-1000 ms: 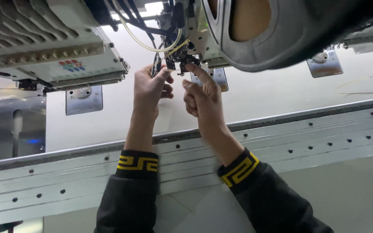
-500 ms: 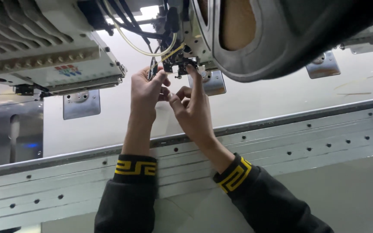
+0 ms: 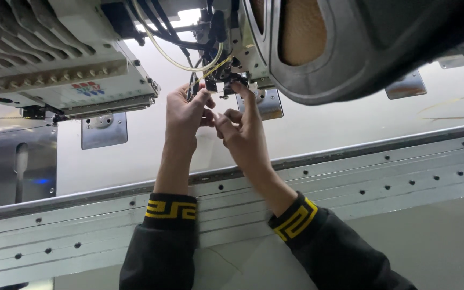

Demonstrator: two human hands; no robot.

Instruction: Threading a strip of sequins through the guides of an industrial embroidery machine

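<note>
The small needle assembly (image 3: 226, 85) under the embroidery head (image 3: 76, 80) was pinched by the left hand (image 3: 185, 115) and touched by the right hand (image 3: 243, 126) (fingers curled), so steadiness was advisable.

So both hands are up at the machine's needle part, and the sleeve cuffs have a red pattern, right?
Not quite. Both hands, left hand and right hand, are up at the needle part, but the head view shows the pattern on the cuffs is yellow, not red.
</note>
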